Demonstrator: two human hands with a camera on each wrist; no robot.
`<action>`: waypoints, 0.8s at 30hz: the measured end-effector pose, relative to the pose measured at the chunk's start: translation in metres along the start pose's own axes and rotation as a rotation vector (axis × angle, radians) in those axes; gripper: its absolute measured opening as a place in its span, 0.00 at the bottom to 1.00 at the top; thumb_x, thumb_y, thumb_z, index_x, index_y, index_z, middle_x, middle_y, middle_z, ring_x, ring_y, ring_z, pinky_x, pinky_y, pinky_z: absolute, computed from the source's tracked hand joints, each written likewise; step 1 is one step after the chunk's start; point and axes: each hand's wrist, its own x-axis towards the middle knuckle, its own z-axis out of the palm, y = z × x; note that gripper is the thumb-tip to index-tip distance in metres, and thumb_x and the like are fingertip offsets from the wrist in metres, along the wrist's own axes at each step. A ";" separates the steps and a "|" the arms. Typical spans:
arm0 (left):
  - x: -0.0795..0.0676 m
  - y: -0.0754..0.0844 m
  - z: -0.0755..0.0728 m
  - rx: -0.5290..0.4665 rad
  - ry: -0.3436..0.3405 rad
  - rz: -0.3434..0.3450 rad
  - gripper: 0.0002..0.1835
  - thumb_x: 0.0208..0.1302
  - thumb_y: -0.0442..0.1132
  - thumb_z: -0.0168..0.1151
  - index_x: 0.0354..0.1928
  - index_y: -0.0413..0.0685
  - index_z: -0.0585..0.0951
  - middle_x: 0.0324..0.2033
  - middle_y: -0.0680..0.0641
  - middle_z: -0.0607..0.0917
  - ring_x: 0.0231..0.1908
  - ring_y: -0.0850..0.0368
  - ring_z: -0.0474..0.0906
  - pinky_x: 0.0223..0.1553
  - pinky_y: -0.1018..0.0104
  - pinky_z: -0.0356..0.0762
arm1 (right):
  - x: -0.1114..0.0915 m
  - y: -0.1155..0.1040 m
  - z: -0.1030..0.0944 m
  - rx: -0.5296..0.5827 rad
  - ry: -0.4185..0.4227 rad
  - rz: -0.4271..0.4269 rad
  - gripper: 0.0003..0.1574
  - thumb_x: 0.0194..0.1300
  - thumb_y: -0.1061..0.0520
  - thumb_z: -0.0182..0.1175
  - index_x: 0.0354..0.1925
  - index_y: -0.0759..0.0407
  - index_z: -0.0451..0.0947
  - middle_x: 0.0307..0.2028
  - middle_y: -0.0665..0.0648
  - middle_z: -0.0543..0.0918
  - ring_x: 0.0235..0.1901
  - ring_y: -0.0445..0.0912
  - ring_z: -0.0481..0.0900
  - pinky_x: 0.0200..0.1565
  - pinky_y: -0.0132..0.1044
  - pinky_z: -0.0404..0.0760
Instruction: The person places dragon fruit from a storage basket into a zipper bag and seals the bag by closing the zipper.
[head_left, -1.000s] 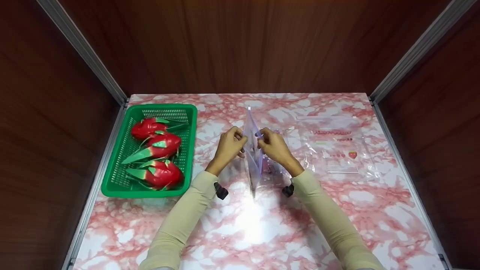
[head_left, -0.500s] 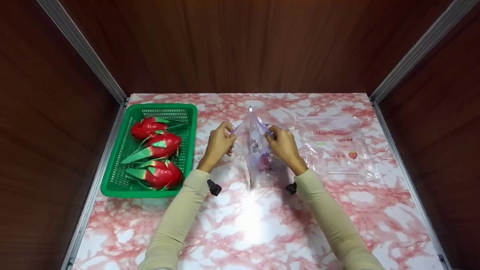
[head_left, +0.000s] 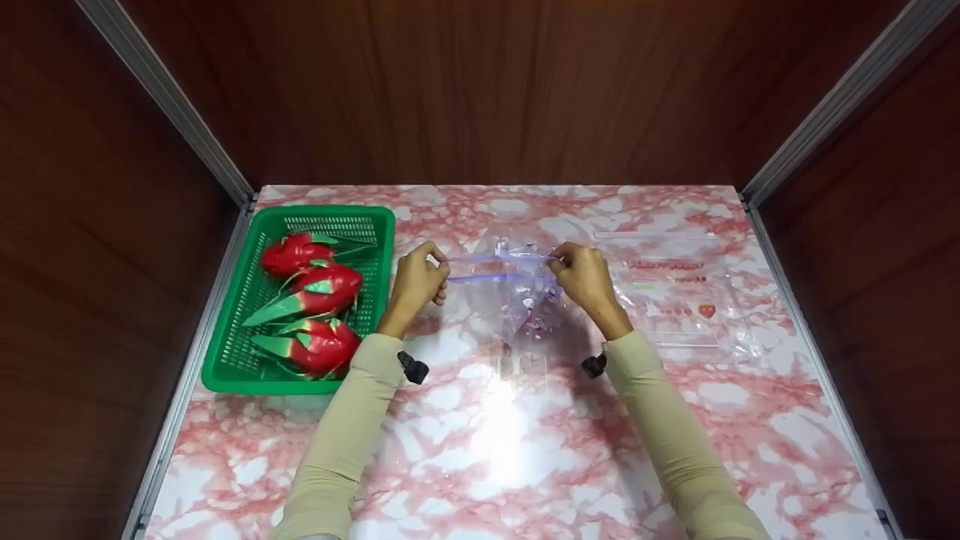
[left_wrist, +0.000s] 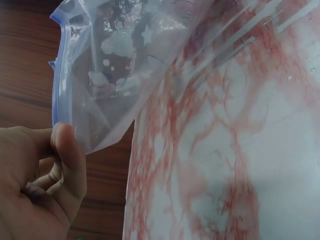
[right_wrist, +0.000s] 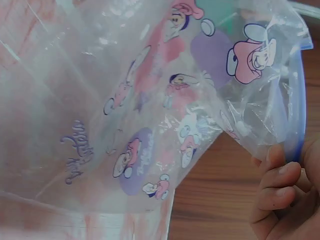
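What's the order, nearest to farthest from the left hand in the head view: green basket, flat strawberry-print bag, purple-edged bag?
1. Purple-edged bag: pinched by the left hand.
2. Green basket: just to that hand's left.
3. Flat strawberry-print bag: far right, past the right hand.

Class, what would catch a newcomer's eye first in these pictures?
Probably the three bright red fruits with green leaves, in the green basket at left. Next comes the clear bag near the middle, its purple rim pinched by the left hand and right hand.
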 end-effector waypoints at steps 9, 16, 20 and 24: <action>0.001 0.002 0.000 -0.045 0.002 0.002 0.03 0.73 0.30 0.61 0.44 0.36 0.81 0.18 0.44 0.83 0.12 0.62 0.78 0.16 0.64 0.83 | 0.001 0.001 -0.002 0.047 -0.055 -0.034 0.09 0.71 0.59 0.68 0.42 0.65 0.89 0.25 0.59 0.86 0.24 0.42 0.75 0.32 0.36 0.73; 0.002 0.006 0.003 -0.091 -0.014 -0.007 0.05 0.76 0.32 0.61 0.46 0.36 0.80 0.23 0.33 0.86 0.13 0.62 0.80 0.17 0.65 0.84 | 0.000 0.001 0.001 0.080 -0.106 -0.056 0.12 0.73 0.55 0.67 0.43 0.64 0.89 0.29 0.59 0.89 0.28 0.44 0.80 0.36 0.36 0.78; 0.002 0.007 0.005 -0.097 -0.048 -0.007 0.06 0.77 0.33 0.60 0.48 0.37 0.81 0.28 0.28 0.87 0.15 0.60 0.81 0.19 0.64 0.85 | -0.001 -0.001 0.003 0.105 -0.120 -0.055 0.13 0.74 0.55 0.66 0.45 0.64 0.89 0.29 0.59 0.89 0.27 0.43 0.80 0.36 0.36 0.78; 0.001 0.007 0.007 -0.095 -0.067 -0.011 0.06 0.77 0.33 0.60 0.49 0.39 0.82 0.26 0.33 0.87 0.17 0.58 0.83 0.21 0.63 0.87 | -0.004 -0.003 0.005 0.130 -0.127 -0.042 0.13 0.75 0.56 0.65 0.49 0.64 0.87 0.27 0.59 0.88 0.24 0.42 0.79 0.30 0.32 0.76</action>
